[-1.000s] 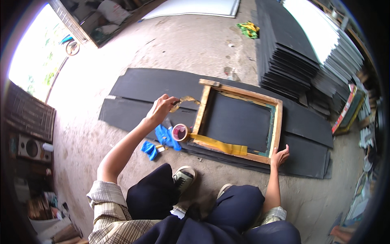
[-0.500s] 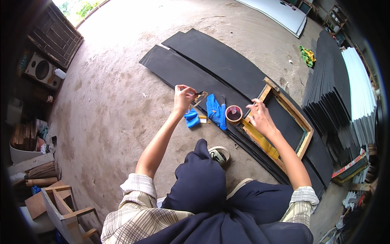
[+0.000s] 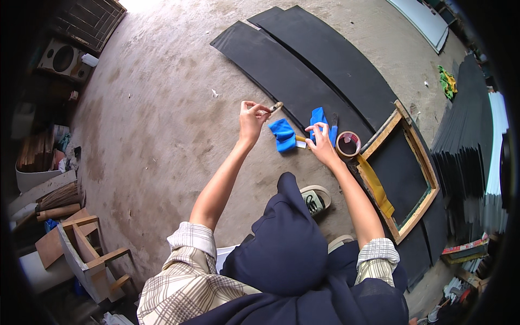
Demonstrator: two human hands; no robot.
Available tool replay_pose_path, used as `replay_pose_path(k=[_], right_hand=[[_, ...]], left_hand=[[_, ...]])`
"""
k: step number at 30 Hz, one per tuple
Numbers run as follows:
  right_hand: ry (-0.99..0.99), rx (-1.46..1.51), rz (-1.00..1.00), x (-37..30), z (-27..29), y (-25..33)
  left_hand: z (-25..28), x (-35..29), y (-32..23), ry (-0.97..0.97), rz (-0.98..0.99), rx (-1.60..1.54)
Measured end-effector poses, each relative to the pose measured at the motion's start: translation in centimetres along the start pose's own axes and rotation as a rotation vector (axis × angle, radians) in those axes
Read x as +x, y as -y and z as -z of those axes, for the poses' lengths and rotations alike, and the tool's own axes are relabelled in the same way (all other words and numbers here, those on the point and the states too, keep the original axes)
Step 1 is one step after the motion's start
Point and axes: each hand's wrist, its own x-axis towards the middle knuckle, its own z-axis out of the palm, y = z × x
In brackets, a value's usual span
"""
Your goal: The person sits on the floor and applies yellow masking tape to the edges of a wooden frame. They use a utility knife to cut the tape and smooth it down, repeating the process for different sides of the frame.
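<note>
Left hand (image 3: 251, 121) was pinched on a small, hard-to-make-out tan scrap (image 3: 277, 106) near the black sheets' (image 3: 292, 67) edge, while the right hand (image 3: 323, 145), fingers apart, partly hid a blue cloth (image 3: 318, 115) by the tape roll (image 3: 339, 151), couldn't tell if touching.

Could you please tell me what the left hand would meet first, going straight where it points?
Past the small tan piece it pinches, the left hand would probably meet the black boards first, though its height above them is unclear.
</note>
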Motion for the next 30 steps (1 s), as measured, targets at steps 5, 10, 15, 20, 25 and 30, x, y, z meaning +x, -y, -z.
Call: replay_pose_path(k=[5,10,15,20,25,30], right_hand=[[-0.001,0.082,-0.024,0.8,-1.3,0.6],[0.005,0.096,-0.019,1.0,-1.0,1.4],[-0.147,0.189,-0.124,-1.2,0.8,2.0],[-0.558,0.395,-0.300,-8.4,2.5,-1.0],[-0.826,0.428,-0.512,-17.6,4.6,-4.8],[-1.032,0.343,-0.675,-24.3,8.5,-5.8]], left_hand=[[1.9,-0.1,1.6,-0.026,-0.044,0.148],[3.1,-0.1,2.1,0.107,-0.043,0.146],[1.4,-0.7,0.5,0.156,-0.170,0.174],[-4.1,-2.4,-1.1,0.374,-0.203,0.089],[-12.6,-5.3,-4.3,0.622,-0.313,-0.045],[-19.1,-7.1,-5.6,0.614,-0.637,0.096]])
